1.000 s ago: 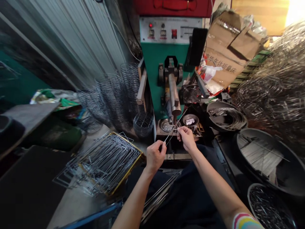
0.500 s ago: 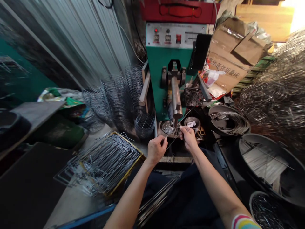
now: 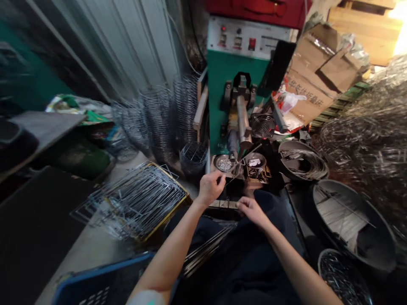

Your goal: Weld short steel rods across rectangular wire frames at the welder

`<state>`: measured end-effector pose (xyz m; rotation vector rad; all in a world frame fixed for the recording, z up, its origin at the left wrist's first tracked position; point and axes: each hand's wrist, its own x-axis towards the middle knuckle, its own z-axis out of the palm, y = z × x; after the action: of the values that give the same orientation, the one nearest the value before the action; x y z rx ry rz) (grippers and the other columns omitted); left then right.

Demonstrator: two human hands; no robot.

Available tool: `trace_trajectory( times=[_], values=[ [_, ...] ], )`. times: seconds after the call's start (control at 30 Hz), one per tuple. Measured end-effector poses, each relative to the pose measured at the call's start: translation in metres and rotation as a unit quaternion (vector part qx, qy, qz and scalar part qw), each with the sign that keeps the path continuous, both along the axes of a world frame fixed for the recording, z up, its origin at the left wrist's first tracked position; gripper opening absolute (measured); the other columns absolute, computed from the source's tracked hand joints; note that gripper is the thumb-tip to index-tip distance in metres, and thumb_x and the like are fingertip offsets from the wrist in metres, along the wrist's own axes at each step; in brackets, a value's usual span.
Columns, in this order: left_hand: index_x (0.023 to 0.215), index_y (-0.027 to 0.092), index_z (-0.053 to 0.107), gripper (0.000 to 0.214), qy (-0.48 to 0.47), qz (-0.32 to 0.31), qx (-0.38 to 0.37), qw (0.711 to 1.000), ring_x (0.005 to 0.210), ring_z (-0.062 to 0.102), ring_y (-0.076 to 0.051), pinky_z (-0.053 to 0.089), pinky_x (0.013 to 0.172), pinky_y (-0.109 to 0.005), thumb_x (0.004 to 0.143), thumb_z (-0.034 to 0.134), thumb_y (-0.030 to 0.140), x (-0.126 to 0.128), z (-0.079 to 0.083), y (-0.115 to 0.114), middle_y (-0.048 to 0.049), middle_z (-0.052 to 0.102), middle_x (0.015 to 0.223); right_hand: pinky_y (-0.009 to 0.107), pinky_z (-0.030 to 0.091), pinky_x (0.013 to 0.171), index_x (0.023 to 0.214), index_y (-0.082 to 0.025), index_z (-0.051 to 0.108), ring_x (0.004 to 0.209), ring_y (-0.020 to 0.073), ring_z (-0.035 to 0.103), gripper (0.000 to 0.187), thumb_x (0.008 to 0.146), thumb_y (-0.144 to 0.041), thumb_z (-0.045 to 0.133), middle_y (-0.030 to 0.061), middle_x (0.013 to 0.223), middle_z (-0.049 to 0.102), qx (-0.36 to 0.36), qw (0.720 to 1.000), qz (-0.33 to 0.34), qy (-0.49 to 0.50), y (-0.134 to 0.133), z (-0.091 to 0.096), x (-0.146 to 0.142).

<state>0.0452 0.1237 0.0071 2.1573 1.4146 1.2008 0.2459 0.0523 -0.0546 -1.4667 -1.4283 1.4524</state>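
Observation:
My left hand point(image 3: 211, 187) is closed in a pinch on a thin metal wire point(image 3: 238, 164), just in front of the green machine point(image 3: 219, 106). The wire runs up to the right, close under the machine's metal arm and its lower tip point(image 3: 233, 156). Lower down, by the dark cloth over my lap, my right hand point(image 3: 251, 209) has its fingers curled together; anything in them is too small to make out. A bundle of metal rods point(image 3: 208, 250) lies across my lap. Beneath the tip sits a round dish of small shiny metal pieces point(image 3: 224, 163).
On the left stands a yellow-edged crate of bent wire frames point(image 3: 146, 203), with stacked wire baskets point(image 3: 159, 123) behind. A blue crate point(image 3: 104, 275) is at the lower left. To the right are pans of wire point(image 3: 302, 161), a large black pan point(image 3: 352, 224) and a heap of wire point(image 3: 381, 140).
My right hand has left the wire by the machine's tip and dropped down toward my lap. My left hand stays near the tip. The whole view has shifted slightly.

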Motion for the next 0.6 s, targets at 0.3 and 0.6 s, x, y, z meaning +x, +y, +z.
trace_trajectory(
  times=[0.3, 0.6],
  values=[
    [0.072, 0.017, 0.06, 0.027, 0.193, 0.088, 0.003, 0.977, 0.063, 0.056, -0.014, 0.035, 0.058, -0.026, 0.094, 0.047, 0.025, -0.121, -0.01, -0.101, -0.0029, 0.062, 0.07, 0.03, 0.046, 0.078, 0.088, -0.02, 0.063, 0.085, 0.0213, 0.063, 0.028, 0.088, -0.045, 0.051, 0.0037, 0.088, 0.069, 0.021, 0.958, 0.249, -0.139, -0.058, -0.048, -0.015],
    [0.069, 0.016, 0.051, 0.024, -0.433, 0.534, -0.052, 0.724, 0.041, 0.024, -0.006, 0.025, 0.043, -0.02, 0.082, 0.059, 0.035, -0.311, -0.064, -0.114, 0.011, 0.027, 0.049, 0.031, 0.049, 0.08, 0.089, -0.022, 0.063, 0.087, 0.0231, 0.066, 0.031, 0.088, -0.049, 0.047, 0.005, 0.091, 0.071, 0.0, 0.948, 0.269, -0.168, -0.063, -0.049, -0.024]
  ],
)
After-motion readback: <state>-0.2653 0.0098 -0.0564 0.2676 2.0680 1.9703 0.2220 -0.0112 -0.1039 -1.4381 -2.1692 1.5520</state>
